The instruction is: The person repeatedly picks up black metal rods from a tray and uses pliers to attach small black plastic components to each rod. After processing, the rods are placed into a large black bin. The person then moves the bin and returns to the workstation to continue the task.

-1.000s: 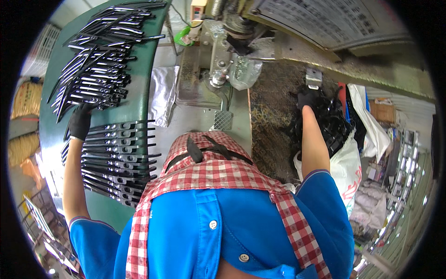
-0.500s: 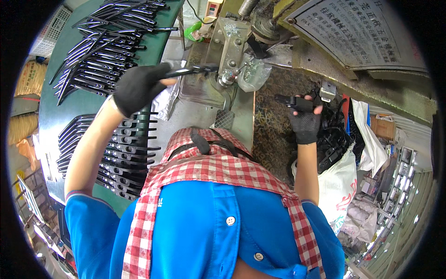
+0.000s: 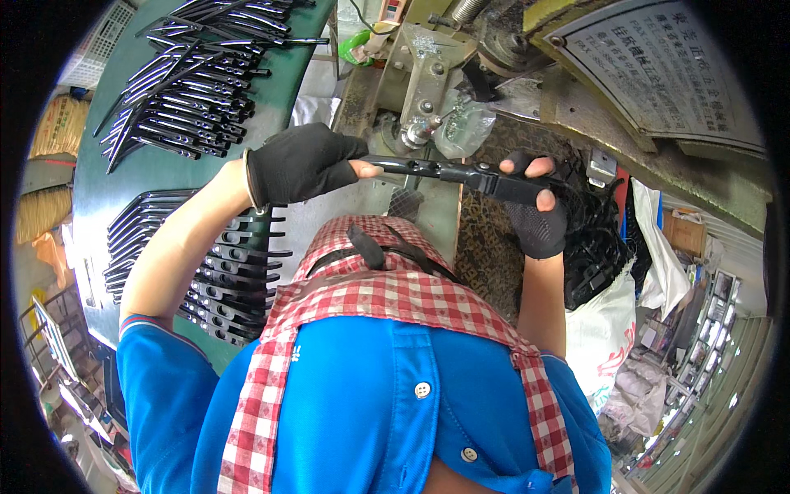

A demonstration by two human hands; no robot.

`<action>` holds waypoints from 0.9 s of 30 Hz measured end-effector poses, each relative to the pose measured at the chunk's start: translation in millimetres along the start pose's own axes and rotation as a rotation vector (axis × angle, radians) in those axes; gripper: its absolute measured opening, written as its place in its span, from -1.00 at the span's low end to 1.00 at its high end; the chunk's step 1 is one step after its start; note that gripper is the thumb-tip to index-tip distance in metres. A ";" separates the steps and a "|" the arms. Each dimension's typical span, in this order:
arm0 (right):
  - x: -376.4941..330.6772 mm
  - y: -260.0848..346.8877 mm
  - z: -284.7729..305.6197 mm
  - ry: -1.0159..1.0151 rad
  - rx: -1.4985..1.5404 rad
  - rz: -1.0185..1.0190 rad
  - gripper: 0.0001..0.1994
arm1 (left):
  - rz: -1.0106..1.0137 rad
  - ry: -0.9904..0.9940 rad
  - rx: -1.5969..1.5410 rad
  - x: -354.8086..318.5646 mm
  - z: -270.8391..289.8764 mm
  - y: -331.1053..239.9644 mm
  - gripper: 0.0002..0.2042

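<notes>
Black fingerless gloves cover both of my hands. My left hand (image 3: 309,167) is closed around a black metal tube (image 3: 401,165) with holes along it, held level in front of the machine. My right hand (image 3: 536,216) grips a black handle-like piece (image 3: 512,186), thumb and fingertips bare on it. The tube's right end meets the left end of that piece; whether it sits inside cannot be made out. Just behind the tube is the machine's rivet head (image 3: 420,130), with a clear plastic bag (image 3: 466,123) of small metal bits beside it.
On the left, a green table (image 3: 107,177) carries a pile of bent black tubes (image 3: 177,99) and a row of black parts with holes (image 3: 226,276). Loose black pieces (image 3: 594,255) fill a white sack (image 3: 605,329) at the right. The machine's plate (image 3: 650,70) overhangs the far right.
My left hand has brought the tube right and nearer to me, away from the rivet head. The right hand's piece has turned and now meets the tube's end.
</notes>
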State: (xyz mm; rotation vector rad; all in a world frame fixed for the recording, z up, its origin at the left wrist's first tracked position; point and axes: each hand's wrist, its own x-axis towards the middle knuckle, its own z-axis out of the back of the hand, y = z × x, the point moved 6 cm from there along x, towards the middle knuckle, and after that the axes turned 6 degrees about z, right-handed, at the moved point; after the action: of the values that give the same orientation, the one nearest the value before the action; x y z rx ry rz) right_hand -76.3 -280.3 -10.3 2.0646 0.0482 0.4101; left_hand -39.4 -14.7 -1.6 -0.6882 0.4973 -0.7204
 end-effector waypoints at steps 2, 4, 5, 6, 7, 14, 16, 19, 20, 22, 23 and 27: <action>4.6 -1.5 -0.2 0.148 0.018 -0.099 -0.58 | -0.001 0.100 -0.196 1.0 -7.1 6.3 -0.57; 5.9 -3.8 4.3 0.078 0.057 -0.146 -0.49 | -0.024 0.081 -0.121 1.7 -11.0 9.0 -0.60; 6.9 -6.1 7.4 0.019 0.069 -0.157 -0.48 | -0.017 0.007 -0.051 0.8 -10.8 4.8 -0.61; 6.9 -8.4 12.0 -0.043 0.081 -0.167 -0.47 | -0.013 -0.063 0.021 0.4 -10.8 1.3 -0.61; 4.7 -13.8 18.2 -0.095 0.108 -0.197 -0.52 | -0.006 -0.150 0.127 -0.6 -10.5 0.3 -0.64; -8.3 -36.2 4.3 -0.208 0.273 -0.558 -0.74 | 0.010 -0.215 0.332 -0.1 1.3 -3.3 -0.62; -6.0 -36.1 -1.1 -0.339 0.194 -0.562 -0.78 | -0.013 -0.179 0.240 1.5 1.1 -1.6 -0.61; 1.5 -29.9 -4.5 -0.299 0.104 -0.521 -0.83 | 0.045 -0.034 0.036 4.9 -12.4 4.9 -0.64; 6.3 -29.7 -4.3 -0.231 0.042 -0.499 -0.86 | 0.061 -0.013 0.003 4.3 -15.2 4.2 -0.63; 10.0 -29.0 -4.8 -0.192 -0.046 -0.461 -0.91 | 0.089 0.029 -0.062 2.6 -20.1 2.0 -0.62; 10.4 -30.2 -5.5 -0.219 -0.071 -0.447 -0.92 | 0.038 -0.045 -0.009 2.5 -18.5 3.4 -0.63; 5.0 -45.4 -0.4 -0.275 -0.005 -0.432 -0.86 | -0.016 -0.207 0.324 8.6 -2.1 1.6 -0.62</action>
State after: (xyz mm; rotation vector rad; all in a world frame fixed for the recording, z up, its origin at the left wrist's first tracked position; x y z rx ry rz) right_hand -65.6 -255.8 -47.4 2.0184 0.3202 -0.1382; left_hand -34.5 -20.9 -5.7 -0.4561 0.1794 -0.7153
